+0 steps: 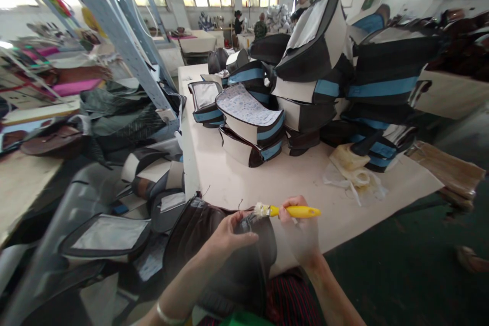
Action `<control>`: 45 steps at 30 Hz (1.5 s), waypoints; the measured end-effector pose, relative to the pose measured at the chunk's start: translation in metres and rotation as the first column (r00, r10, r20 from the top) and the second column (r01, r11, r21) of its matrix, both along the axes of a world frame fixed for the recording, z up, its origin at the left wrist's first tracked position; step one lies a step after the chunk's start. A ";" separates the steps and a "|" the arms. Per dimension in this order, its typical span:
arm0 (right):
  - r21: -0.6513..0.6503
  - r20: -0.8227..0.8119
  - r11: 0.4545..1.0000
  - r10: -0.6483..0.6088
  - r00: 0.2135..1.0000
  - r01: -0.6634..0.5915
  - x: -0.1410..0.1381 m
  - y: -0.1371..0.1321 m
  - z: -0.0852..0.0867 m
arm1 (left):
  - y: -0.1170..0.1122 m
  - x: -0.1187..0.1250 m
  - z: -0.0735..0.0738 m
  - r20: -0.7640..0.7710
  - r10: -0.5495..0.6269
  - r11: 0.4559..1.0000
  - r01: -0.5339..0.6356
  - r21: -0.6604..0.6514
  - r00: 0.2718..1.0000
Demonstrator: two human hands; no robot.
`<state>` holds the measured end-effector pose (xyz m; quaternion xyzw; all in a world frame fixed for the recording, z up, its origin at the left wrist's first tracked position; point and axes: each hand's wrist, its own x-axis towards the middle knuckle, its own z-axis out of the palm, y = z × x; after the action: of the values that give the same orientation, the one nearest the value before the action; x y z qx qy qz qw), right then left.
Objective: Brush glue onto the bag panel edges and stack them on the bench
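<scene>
My right hand (300, 229) grips a paintbrush (301, 211) by its yellow handle, the bristles pointing left. Those pale, clotted bristles touch or nearly touch the edge of a dark brown bag piece (221, 260) at the front of the table. My left hand (233, 234) pinches that edge just below the bristles, thumb and fingers closed on it. The piece hangs over the table's near edge toward my lap. Loose threads stick up along its rim.
Stacked black, white and blue bag parts (252, 127) cover the back of the table (214, 178). A yellowed glue container (349, 158) stands at the right on a plastic bag. More parts fill a grey bin (72, 198) at left, beside a metal post (130, 35). People work far behind.
</scene>
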<state>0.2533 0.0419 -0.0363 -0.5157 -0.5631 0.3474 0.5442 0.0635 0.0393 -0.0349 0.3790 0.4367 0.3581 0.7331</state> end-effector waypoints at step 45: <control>0.030 -0.447 0.980 0.189 0.874 -0.197 -0.027 -0.003 0.056 | 0.007 -0.039 0.007 0.575 -0.059 0.998 0.038 0.048 0.816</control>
<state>0.2262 0.0389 0.0192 -0.3677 -0.4683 0.5140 0.6175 0.0248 0.0458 -0.0278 0.2766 0.1786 0.4447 0.8330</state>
